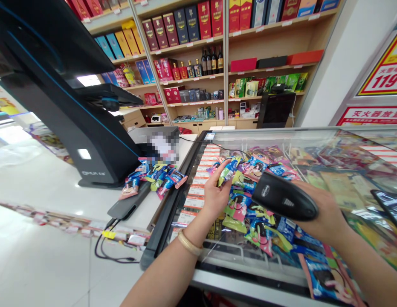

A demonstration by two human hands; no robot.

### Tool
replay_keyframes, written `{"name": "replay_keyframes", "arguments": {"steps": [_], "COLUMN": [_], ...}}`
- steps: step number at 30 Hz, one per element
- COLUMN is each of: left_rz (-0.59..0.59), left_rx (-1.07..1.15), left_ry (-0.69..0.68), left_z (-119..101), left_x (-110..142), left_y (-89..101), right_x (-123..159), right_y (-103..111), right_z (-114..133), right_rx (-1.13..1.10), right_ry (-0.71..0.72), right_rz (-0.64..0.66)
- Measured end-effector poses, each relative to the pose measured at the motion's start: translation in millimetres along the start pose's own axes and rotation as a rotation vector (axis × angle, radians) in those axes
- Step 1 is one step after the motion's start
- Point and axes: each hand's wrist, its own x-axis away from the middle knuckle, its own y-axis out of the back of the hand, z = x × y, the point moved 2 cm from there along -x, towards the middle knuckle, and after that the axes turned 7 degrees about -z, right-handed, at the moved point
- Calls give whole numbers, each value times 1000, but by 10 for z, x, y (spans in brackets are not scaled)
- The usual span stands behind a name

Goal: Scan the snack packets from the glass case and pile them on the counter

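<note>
My left hand (216, 194), with a beaded bracelet on its wrist, is closed on a small blue and green snack packet (230, 170). My right hand (324, 209) grips a black barcode scanner (281, 197), its head turned left toward that packet. Beneath both hands, a heap of similar pink, blue and green packets (238, 204) lies on the glass top of a display case (224, 256). More packets (163, 177) are piled to the left, partly over a dark grey flat device (129, 204).
A black checkout terminal (99, 140) stands on the white counter (102, 200) at left, with cables (104, 251) hanging off its front. Shelves (192, 40) of boxes and bottles line the back. A phone-like dark device (388, 207) lies at the right edge.
</note>
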Motion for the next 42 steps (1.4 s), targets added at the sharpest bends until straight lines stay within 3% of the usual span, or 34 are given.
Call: {"name": "replay_keyframes", "arguments": {"steps": [10,15,19,23,27,30,33,36,42], "left_rz": [-4,-129,-259,-326,-401,-433,-345,-221,-130], "left_rx": [-17,-67,-240,-619,-933,-1067,-1225,-1374,-1452], "left_ry": [0,33,-126,-312,-204,-43,90,198,250], "left_z": [20,104,23,-101,-21,140,287,354,255], "left_x": [10,-80,-325,-577,-793,-919,-997,-1041,-1138], "left_y": [-6,99,496,1175,1902,2277,2436,2462,2429], "right_x": [-19,-14,-39,-54,-19,-23,-72,-118,-117], "right_y": [11,42,66,101,104,79,57,45,21], "right_z": [-5,-75,-109,-143,-187,-173,-122,-79,-85], "right_rx": [27,71,115,146,144,161,199,234,211], "right_ry": [33,94,165,190,217,251,285,311,266], "right_rz": [-26,-53,-96,-79,-53,-55,-87,-127,-167]}}
